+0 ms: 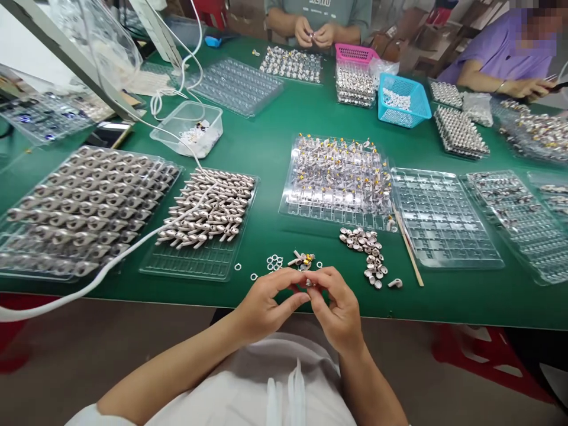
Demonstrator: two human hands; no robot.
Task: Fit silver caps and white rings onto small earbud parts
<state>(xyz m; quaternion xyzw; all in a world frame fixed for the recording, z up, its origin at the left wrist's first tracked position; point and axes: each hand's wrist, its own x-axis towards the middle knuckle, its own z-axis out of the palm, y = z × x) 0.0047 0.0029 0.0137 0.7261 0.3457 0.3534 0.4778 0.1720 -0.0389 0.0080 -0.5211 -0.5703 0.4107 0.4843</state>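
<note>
At the table's front edge my left hand (pixel 270 300) and my right hand (pixel 338 305) meet, fingertips pinched together on a small silver-grey earbud part (pixel 309 283). Fingers cover most of that part, so its exact shape is hidden. Just beyond my fingertips lie a few earbud stem pieces with yellow bits (pixel 304 259). Small white rings (pixel 274 262) are scattered to their left. To the right sits a loose group of round earbud caps (pixel 364 241), with a single earbud shell (pixel 395 283) near the edge.
Trays of grey housings (pixel 89 201) and stems (pixel 213 207) stand left, crossed by a white cable (pixel 133 245). Ahead is a tray of yellow-tipped parts (pixel 339 171). A wooden stick (pixel 409 251) lies beside a clear tray (pixel 446 216). Two people sit across, near a blue basket (pixel 403 115).
</note>
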